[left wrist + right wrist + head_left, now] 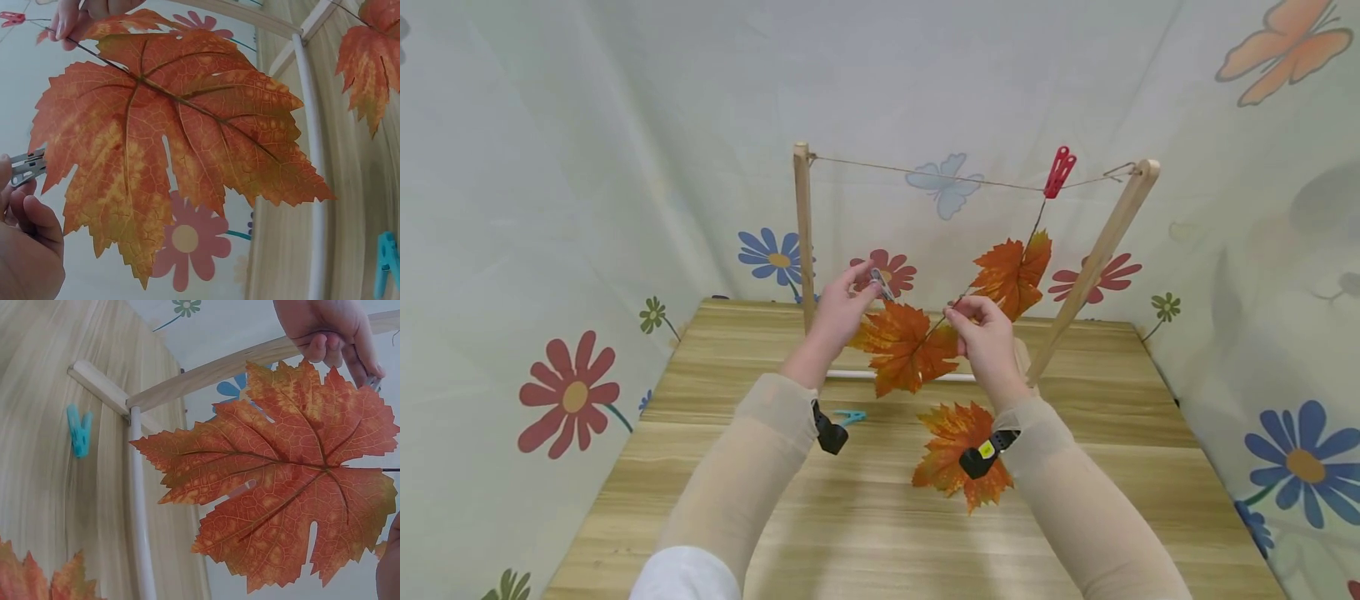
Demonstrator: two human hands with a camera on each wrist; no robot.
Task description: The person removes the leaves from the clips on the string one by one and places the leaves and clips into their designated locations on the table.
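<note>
Three orange maple leaves were strung on one thin dark cord that ran down from a red clothespin [1060, 172] clipped on the twine line [925, 173] of a small wooden rack [803, 233]. The top leaf [1013, 273] hung just below the pin, at about one o'clock from the hands. The middle leaf [907, 345] was held up in the air between both hands, over the white bottom rail [850, 375] of the rack. The bottom leaf [961, 454] lay flat on the desk [715, 467] at six o'clock from the hands, partly under the right wrist.

The left hand [841, 310] was raised at the leaf's ten o'clock edge, its fingers curled and pinching a small silvery clip [882, 285]; the left wrist view showed the clip's metal end [26, 167] sticking out of the closed fingers [37, 219], just beside the leaf's edge. Whether the clip's mouth touched the leaf I could not tell. The right hand [987, 332] stood at the leaf's three o'clock side, thumb and fingertips pressed together on the cord [942, 318] where the leaf's stem began.

One turquoise clothespin [850, 416] lay on the desk at about seven o'clock from the held leaf, near the left wrist and just in front of the white rail. Flower and butterfly cloth hung behind and to both sides of the desk.
</note>
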